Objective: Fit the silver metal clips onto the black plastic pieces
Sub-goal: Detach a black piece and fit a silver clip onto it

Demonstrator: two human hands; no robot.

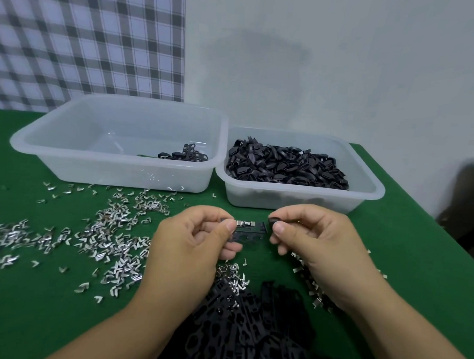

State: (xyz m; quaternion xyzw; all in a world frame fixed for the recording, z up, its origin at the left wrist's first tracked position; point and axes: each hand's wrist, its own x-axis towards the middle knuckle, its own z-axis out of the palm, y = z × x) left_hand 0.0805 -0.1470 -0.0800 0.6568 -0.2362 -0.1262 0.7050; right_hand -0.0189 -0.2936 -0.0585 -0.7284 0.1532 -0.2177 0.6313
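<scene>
Heap of black pieces (252,327) close, easy to grab. Left hand (190,245) and right hand (314,241) pinch held piece (251,232) by ends to steady it; silver clip (245,223) sits on top.

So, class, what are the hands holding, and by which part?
A black plastic piece with a silver clip on its top edge: the left hand pinches its left end, the right hand its right end.

I saw a flat black piece (248,233) held level, a silver clip (245,223) sitting on its top edge; loose clips (113,239) lay scattered to the left, black pieces (247,327) heaped nearest me.
</scene>
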